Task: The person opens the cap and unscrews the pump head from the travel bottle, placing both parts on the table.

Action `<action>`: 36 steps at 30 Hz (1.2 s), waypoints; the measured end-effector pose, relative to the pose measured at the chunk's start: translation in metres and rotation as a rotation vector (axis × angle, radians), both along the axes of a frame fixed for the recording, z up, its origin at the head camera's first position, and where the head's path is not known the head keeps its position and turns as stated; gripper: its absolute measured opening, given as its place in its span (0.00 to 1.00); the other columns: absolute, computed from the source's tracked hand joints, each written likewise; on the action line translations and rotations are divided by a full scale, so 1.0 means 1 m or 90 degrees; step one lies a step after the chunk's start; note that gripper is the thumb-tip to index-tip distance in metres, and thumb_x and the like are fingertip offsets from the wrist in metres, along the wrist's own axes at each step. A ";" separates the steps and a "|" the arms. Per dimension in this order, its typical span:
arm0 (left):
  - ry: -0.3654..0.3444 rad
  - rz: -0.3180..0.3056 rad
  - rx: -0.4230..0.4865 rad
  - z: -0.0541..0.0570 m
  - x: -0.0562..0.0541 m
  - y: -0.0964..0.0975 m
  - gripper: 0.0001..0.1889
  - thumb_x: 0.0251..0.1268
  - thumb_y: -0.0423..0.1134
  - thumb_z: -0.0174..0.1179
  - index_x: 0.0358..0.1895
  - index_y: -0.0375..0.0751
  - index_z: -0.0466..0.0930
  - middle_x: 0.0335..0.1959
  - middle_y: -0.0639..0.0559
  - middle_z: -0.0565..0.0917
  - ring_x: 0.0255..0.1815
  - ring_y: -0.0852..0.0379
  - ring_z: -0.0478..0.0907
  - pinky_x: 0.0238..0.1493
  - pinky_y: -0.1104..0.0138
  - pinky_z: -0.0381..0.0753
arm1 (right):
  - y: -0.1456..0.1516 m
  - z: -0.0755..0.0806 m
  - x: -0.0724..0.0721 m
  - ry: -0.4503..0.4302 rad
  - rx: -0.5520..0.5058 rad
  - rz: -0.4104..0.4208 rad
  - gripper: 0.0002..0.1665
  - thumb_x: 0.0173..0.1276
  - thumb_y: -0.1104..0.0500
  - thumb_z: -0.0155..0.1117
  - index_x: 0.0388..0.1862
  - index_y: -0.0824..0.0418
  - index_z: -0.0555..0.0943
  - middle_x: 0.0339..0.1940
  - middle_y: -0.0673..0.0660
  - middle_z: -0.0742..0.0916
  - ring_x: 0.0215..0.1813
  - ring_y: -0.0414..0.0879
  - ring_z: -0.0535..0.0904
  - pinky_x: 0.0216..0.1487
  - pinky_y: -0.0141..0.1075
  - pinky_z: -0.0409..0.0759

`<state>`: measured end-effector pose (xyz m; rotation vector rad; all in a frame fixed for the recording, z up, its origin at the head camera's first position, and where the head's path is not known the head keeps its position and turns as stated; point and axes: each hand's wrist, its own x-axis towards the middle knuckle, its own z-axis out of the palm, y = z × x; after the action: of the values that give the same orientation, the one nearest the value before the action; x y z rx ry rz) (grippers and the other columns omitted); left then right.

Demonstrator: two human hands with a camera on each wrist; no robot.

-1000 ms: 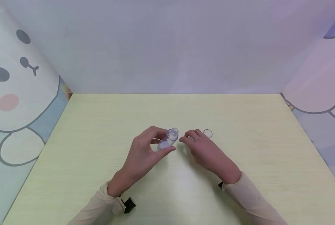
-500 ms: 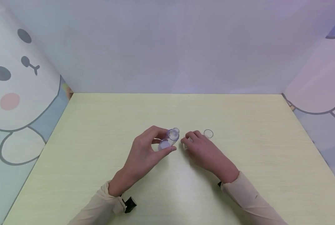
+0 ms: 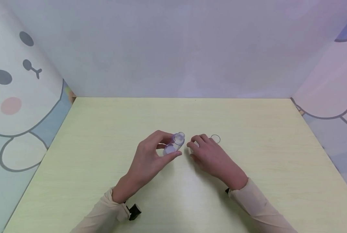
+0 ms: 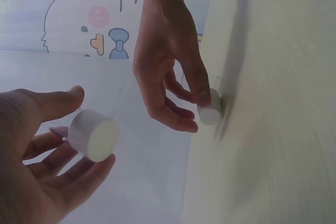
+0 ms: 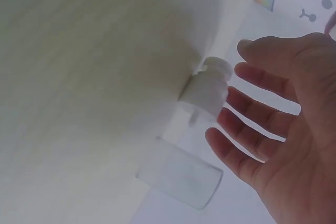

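My left hand (image 3: 147, 157) grips a small clear bottle (image 3: 174, 144) around its side, thumb on one side and fingers on the other. The bottle is tilted, its bare neck upward; its round base (image 4: 102, 139) faces the left wrist camera. Close to the table, my right hand (image 3: 209, 155) is beside a white pump head (image 5: 207, 90) that stands on the tabletop. In the right wrist view the thumb is apart from it and the loosely bent fingers are along its side; whether a fingertip touches it I cannot tell. A clear cap (image 5: 181, 174) stands next to the pump head.
The pale wooden table (image 3: 103, 119) reaches back to a plain light wall (image 3: 173, 48). Printed cartoon panels (image 3: 22, 106) flank it on both sides. Black wrist cameras (image 3: 134, 212) protrude below the beige sleeves.
My right thumb has parted from the pump head, and the hand has shifted only slightly. The left hand keeps the bottle in nearly the same place.
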<state>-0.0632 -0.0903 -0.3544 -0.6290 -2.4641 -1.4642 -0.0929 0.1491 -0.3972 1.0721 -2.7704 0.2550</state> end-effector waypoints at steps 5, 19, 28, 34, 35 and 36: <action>-0.012 0.002 0.003 -0.002 0.000 -0.001 0.23 0.55 0.38 0.80 0.54 0.45 0.82 0.48 0.55 0.86 0.48 0.60 0.87 0.49 0.65 0.91 | 0.001 0.006 0.002 0.010 -0.017 0.003 0.20 0.65 0.60 0.78 0.54 0.58 0.82 0.53 0.56 0.85 0.56 0.55 0.80 0.52 0.44 0.85; -0.083 0.026 0.006 -0.016 -0.010 -0.003 0.23 0.56 0.37 0.79 0.55 0.46 0.83 0.50 0.55 0.87 0.50 0.58 0.88 0.53 0.64 0.90 | 0.004 0.017 0.022 0.002 -0.062 -0.006 0.23 0.64 0.61 0.78 0.57 0.57 0.81 0.55 0.55 0.84 0.58 0.54 0.80 0.57 0.45 0.86; -0.162 0.082 0.000 -0.030 -0.020 -0.004 0.22 0.57 0.38 0.79 0.54 0.47 0.83 0.50 0.53 0.89 0.51 0.55 0.87 0.55 0.57 0.90 | 0.008 0.018 0.040 0.031 -0.065 -0.015 0.26 0.63 0.60 0.79 0.59 0.57 0.80 0.56 0.55 0.84 0.59 0.54 0.79 0.59 0.45 0.85; -0.196 0.100 0.002 -0.038 -0.024 -0.004 0.22 0.57 0.37 0.79 0.54 0.44 0.82 0.50 0.50 0.89 0.51 0.54 0.88 0.55 0.61 0.90 | 0.009 0.019 0.051 0.032 -0.066 -0.020 0.27 0.63 0.60 0.79 0.59 0.56 0.80 0.58 0.55 0.84 0.60 0.54 0.79 0.59 0.46 0.85; -0.202 0.101 0.004 -0.040 -0.024 -0.004 0.22 0.57 0.36 0.79 0.54 0.44 0.82 0.50 0.49 0.90 0.51 0.54 0.88 0.55 0.61 0.90 | 0.009 0.020 0.053 0.031 -0.066 -0.021 0.27 0.63 0.60 0.79 0.59 0.56 0.81 0.58 0.55 0.84 0.60 0.54 0.79 0.58 0.46 0.85; -0.208 0.102 0.007 -0.041 -0.025 -0.004 0.22 0.57 0.36 0.79 0.54 0.43 0.82 0.50 0.49 0.90 0.51 0.53 0.89 0.55 0.62 0.90 | 0.009 0.020 0.054 0.031 -0.066 -0.022 0.26 0.63 0.60 0.79 0.59 0.56 0.81 0.58 0.54 0.84 0.60 0.54 0.79 0.58 0.46 0.85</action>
<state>-0.0879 -0.0943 -0.3954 -0.1949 -2.6660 -1.6245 -0.0387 0.1581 -0.3776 0.9919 -2.6976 0.3580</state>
